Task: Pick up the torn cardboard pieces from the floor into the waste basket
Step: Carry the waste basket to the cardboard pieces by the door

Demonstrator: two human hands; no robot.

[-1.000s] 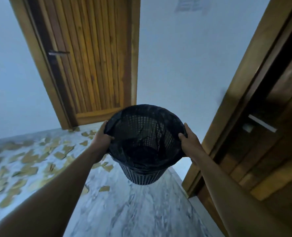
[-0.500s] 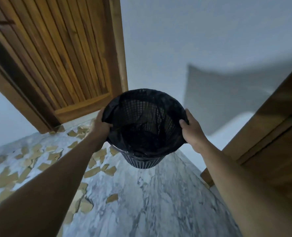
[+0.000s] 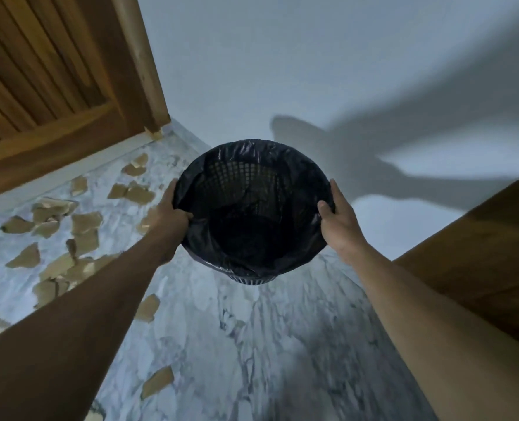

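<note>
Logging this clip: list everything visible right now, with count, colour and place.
black mesh plastic waste basket: one, black, centre, held off the floor
black plastic bin liner: one, black, inside basket, folded over rim
torn brown cardboard pieces: over a dozen, tan, scattered on floor, left
grey-white marble floor: one, underneath
slatted wooden door: one, brown, upper left
wooden panel: one, brown, right
white wall: one, behind basket
left hand: one, grips basket's left rim
right hand: one, grips its right rim
</note>
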